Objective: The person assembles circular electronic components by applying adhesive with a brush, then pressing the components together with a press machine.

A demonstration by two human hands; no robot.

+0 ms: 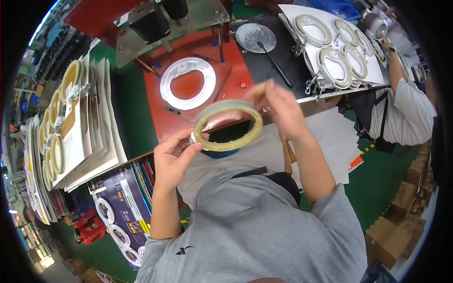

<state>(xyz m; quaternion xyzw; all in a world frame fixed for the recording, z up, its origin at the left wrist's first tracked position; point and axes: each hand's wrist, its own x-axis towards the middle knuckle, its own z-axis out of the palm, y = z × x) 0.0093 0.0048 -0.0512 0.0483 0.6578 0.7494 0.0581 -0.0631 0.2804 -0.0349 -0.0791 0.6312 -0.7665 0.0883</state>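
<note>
My left hand is closed on the left end of an oval ring, its thumb and fingers pinching the rim. The ring has a pale yellow translucent inner face and a grey outer edge, and it is held tilted in front of my body. Beside the ring's right end is my right hand, smeared by motion, so I cannot make out whether its fingers touch the ring. Beyond them, a white oval ring lies flat on the red base plate of a press-like fixture.
Above the plate stands the fixture's clear top plate with black cylinders. Right of it are a round dish of whitish paste and a black spatula. Stacked boards with rings lie right, more boards left. A co-worker's sleeve shows far right.
</note>
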